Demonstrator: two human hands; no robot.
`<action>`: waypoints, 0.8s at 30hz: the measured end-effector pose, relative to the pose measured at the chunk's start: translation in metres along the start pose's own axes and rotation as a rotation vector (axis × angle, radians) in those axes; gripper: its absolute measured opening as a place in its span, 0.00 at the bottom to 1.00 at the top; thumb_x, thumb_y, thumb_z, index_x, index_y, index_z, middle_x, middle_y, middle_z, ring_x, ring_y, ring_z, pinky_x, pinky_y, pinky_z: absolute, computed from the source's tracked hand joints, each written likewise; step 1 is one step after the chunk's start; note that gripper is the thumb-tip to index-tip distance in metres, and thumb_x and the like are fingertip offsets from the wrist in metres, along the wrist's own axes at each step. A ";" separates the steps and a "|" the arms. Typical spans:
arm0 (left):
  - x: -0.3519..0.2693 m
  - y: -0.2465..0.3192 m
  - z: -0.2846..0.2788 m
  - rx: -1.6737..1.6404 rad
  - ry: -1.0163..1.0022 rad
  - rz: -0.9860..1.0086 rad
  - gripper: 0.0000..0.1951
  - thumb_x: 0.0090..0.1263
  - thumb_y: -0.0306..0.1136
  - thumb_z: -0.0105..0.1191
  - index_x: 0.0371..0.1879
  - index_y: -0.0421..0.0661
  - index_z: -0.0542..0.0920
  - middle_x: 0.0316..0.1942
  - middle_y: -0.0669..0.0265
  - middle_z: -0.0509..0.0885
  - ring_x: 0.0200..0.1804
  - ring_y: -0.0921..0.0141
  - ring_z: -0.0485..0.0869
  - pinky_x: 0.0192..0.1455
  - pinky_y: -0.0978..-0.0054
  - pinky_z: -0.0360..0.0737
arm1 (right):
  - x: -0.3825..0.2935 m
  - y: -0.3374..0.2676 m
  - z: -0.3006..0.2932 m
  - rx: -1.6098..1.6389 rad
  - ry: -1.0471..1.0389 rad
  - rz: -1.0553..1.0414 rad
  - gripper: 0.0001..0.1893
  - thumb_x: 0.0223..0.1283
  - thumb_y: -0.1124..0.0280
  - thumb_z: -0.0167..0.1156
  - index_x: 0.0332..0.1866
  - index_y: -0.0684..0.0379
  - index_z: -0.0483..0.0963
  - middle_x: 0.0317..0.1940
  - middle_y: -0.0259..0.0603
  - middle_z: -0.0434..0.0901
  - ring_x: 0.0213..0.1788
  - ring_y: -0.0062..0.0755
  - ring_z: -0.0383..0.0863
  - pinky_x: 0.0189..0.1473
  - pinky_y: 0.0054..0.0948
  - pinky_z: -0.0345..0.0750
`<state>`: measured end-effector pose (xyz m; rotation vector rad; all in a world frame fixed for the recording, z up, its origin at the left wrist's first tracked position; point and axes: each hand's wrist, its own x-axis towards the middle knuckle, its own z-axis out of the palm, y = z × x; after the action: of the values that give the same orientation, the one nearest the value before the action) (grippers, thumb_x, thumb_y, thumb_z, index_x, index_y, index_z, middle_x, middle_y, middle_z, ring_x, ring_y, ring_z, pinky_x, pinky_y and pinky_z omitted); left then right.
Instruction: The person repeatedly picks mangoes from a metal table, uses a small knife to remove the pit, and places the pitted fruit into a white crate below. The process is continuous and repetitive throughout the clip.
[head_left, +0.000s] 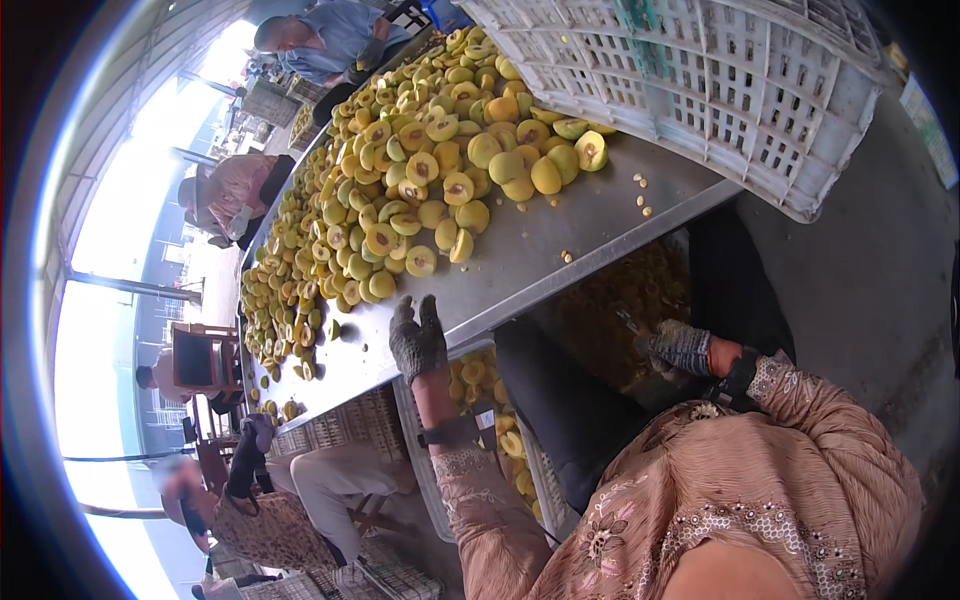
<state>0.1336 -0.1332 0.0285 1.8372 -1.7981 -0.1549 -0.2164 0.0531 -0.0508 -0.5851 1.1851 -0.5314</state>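
Note:
My left hand (418, 337), in a grey knit glove, hovers over the near edge of the metal table (517, 277). Its fingers are apart and I see nothing in them. In front of it spreads a large heap of yellow-green stone fruit (405, 180), many of them halved. My right hand (679, 349), also gloved, is low beside my dark-trousered leg. It grips a small metal hand tool (627, 321), whose exact kind I cannot tell. Below the table edge, between my legs, lies a shadowed brownish heap (622, 300).
A white plastic crate (705, 97) stands on the table's right end. Beneath my left forearm is a crate of fruit halves (536, 457). Loose fruit stones (641, 196) dot the tabletop. Co-workers sit along the table, one (255, 510) at lower left, another (322, 45) across the far end.

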 end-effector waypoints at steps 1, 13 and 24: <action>0.023 0.008 0.016 0.019 -0.095 -0.070 0.31 0.67 0.54 0.57 0.56 0.38 0.78 0.46 0.45 0.84 0.52 0.50 0.82 0.57 0.58 0.76 | 0.001 0.000 -0.001 -0.087 0.032 -0.014 0.23 0.66 0.48 0.58 0.23 0.56 0.73 0.13 0.34 0.72 0.12 0.27 0.71 0.14 0.29 0.67; 0.056 0.060 0.118 -0.996 -0.443 -0.422 0.19 0.58 0.34 0.66 0.47 0.47 0.76 0.38 0.62 0.82 0.33 0.68 0.84 0.25 0.70 0.80 | 0.005 -0.002 -0.014 -0.548 0.120 -0.470 0.17 0.69 0.53 0.55 0.44 0.57 0.75 0.14 0.36 0.74 0.14 0.31 0.74 0.17 0.31 0.69; -0.074 0.136 0.051 -1.839 -0.269 -0.497 0.19 0.74 0.45 0.52 0.50 0.41 0.75 0.44 0.53 0.82 0.42 0.65 0.82 0.41 0.74 0.81 | -0.061 -0.083 0.047 0.039 -0.118 -0.218 0.17 0.69 0.53 0.57 0.50 0.55 0.72 0.17 0.27 0.72 0.15 0.15 0.69 0.16 0.18 0.66</action>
<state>-0.0169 -0.0706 0.0262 0.7119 -0.5198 -1.6098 -0.1957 0.0389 0.0595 -0.7077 1.0028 -0.6937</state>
